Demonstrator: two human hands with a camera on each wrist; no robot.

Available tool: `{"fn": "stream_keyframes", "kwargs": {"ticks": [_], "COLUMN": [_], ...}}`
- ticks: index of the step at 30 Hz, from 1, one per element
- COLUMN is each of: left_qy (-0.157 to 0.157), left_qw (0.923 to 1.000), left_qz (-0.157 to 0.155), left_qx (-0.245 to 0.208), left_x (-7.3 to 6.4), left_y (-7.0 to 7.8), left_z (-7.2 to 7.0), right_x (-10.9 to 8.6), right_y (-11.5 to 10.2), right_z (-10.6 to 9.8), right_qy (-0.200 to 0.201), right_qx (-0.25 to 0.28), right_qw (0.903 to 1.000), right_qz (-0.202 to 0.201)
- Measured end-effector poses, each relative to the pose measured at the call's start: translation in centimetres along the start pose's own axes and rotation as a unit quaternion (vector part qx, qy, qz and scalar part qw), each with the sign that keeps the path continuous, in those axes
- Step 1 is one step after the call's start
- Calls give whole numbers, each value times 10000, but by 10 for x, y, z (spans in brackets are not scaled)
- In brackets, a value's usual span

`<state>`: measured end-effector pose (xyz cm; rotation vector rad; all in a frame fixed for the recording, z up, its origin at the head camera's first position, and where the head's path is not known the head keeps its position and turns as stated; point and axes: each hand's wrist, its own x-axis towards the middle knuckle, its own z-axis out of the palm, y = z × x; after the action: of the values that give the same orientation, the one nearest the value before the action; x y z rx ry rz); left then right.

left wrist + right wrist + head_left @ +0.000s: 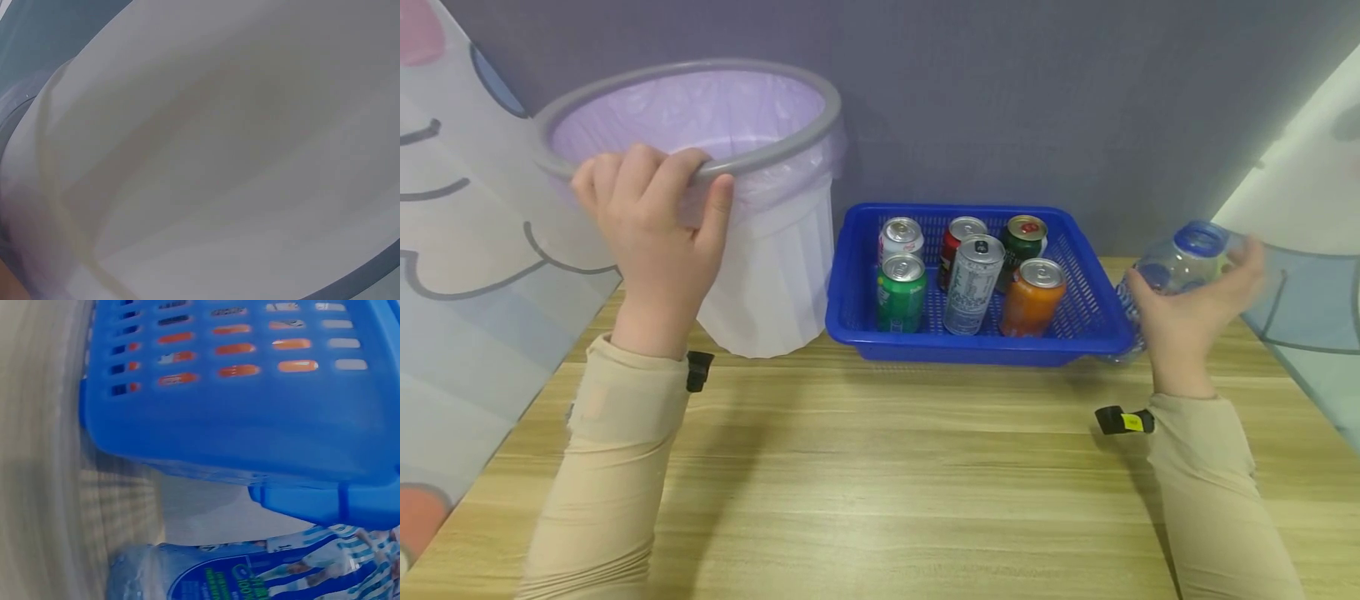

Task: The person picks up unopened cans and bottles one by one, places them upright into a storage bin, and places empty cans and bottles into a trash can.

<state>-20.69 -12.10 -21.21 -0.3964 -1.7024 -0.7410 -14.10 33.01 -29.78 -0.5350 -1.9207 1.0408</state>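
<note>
My left hand (651, 204) grips the near rim of a white trash bin (775, 275), fingers over the grey edge and thumb outside. A light purple bag (752, 100) lines the bin. At the far right, my right hand (1191, 321) is at a clear plastic bottle (1187, 271) with a blue cap, thumb on one side and blurred, extended fingers on the other; whether they touch it is unclear. The bottle stands beside a blue basket (962, 354). In the right wrist view, the bottle's blue and white label (225, 575) shows near the basket wall.
Several drink cans stand in the basket, among them a green can (901, 300), a tall silver can (973, 287) and an orange can (1032, 300). A grey wall (1075, 100) rises behind the wooden table (880, 483). Printed panels flank both sides.
</note>
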Motion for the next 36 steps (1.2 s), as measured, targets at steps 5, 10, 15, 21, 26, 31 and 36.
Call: {"fn": "stream_keyframes", "kwargs": {"ticks": [5, 10, 15, 21, 26, 31, 36], "left_qy": [23, -18, -41, -62, -162, -171, -184], "left_qw": [10000, 10000, 10000, 10000, 9998, 9998, 9997], "left_qz": [17, 46, 59, 52, 85, 99, 137], "left_qx": [-6, 6, -4, 18, 28, 47, 74], "left_x": [1, 0, 1, 0, 1, 0, 0], "left_y": [0, 0, 0, -1, -1, -3, -1], "left_z": [-1, -1, -1, -2, -3, -4, -3], "right_x": [2, 1, 2, 5, 8, 9, 6], "right_y": [0, -1, 2, 6, 2, -7, -14], "right_z": [2, 4, 3, 3, -2, -8, -16], "right_qy": [-389, -616, -655, -731, -542, -495, -390], "right_qx": [124, 656, 575, 120, 121, 417, 870], "right_qw": [9979, 9941, 9942, 9941, 9946, 9939, 9918], "right_qz": [509, 610, 637, 790, 875, 889, 854]}}
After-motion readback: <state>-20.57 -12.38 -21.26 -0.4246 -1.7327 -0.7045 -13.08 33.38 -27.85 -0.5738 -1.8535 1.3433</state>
